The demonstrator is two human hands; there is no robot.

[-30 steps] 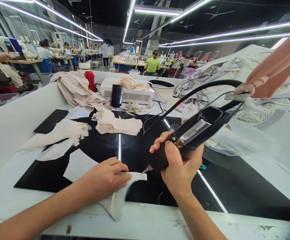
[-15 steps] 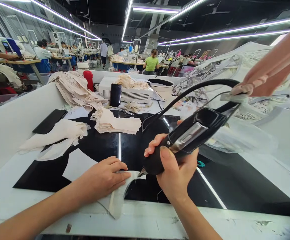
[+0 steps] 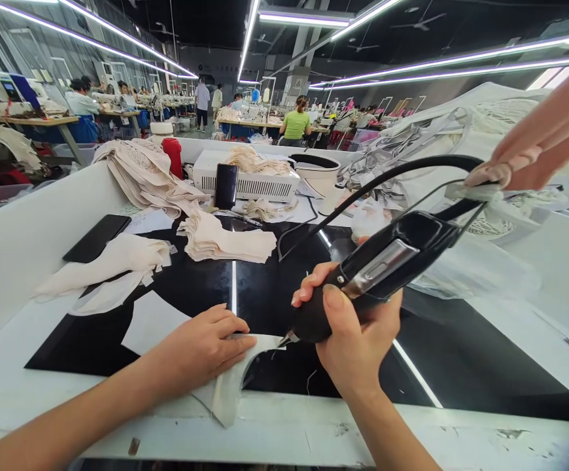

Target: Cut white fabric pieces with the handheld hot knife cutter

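My left hand [image 3: 203,353] lies flat on a small cream fabric piece [image 3: 230,392] with a curved edge, pressing it to the table near the front edge. Its fingers are stretched out, holding nothing. My right hand [image 3: 356,343] is wrapped round a black corded hand-held cutter [image 3: 387,265], tilted with its body up to the right. The cutter's pointed metal tip [image 3: 288,339] is at the right end of the fabric's curve. White cloth strips tie the cable above it. Left of my left hand lies a white paper-like piece [image 3: 152,320].
A stack of cream fabric pieces [image 3: 225,239] lies ahead on the black mat [image 3: 275,288]. Toward the left are stockinged-looking cream pieces [image 3: 118,261] and a black phone [image 3: 97,237]. A vented white box [image 3: 245,183] stands behind. Heaped lace fabric [image 3: 412,144] fills the right back.
My right hand and the cutter have shifted slightly right, the tip moving along the fabric's upper right end. My left hand and the fabric stay nearly in place.
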